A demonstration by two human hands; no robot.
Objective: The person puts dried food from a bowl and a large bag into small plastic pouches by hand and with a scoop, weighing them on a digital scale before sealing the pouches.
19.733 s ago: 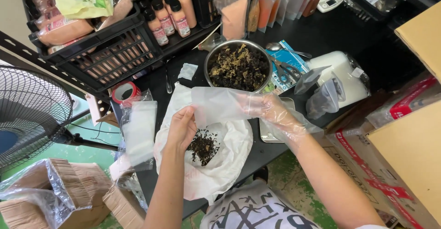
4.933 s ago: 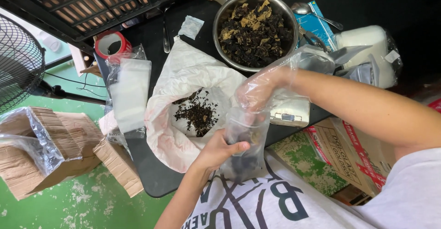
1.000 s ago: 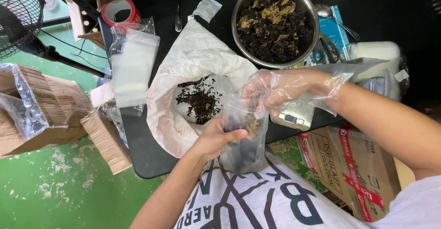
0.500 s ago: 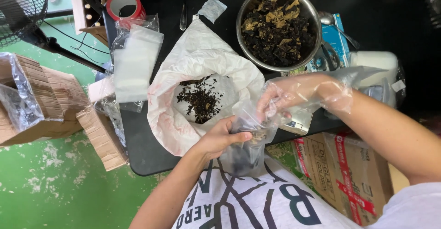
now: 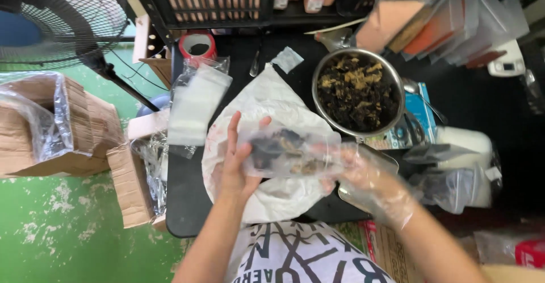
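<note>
Both hands are on a small clear bag point(image 5: 286, 153) of dark dried stuff, held sideways just above the white sheet point(image 5: 267, 98) on the black counter point(image 5: 184, 203). The left hand point(image 5: 238, 161), bare, has its grip wrapped round the bag's left end, fingers up behind it. The right hand point(image 5: 369, 183), in a thin plastic glove, has its grip closed on the bag's right end, though it's blurry so I can't tell exactly how the fingers sit.

Pretty crowded around it. The steel bowl point(image 5: 357, 93) of the same dark stuff sits just beyond the bag, touching the sheet's edge. A stack of empty clear bags point(image 5: 196, 110) lies left of the sheet, with a red tape roll point(image 5: 197, 44) behind that. White scale point(image 5: 462, 147) off to the right with crumpled plastic on it. The black crate point(image 5: 210, 2) lines the back edge. Fan point(image 5: 57, 19) and cardboard boxes point(image 5: 68, 127) are down on the green floor, left of the counter.
</note>
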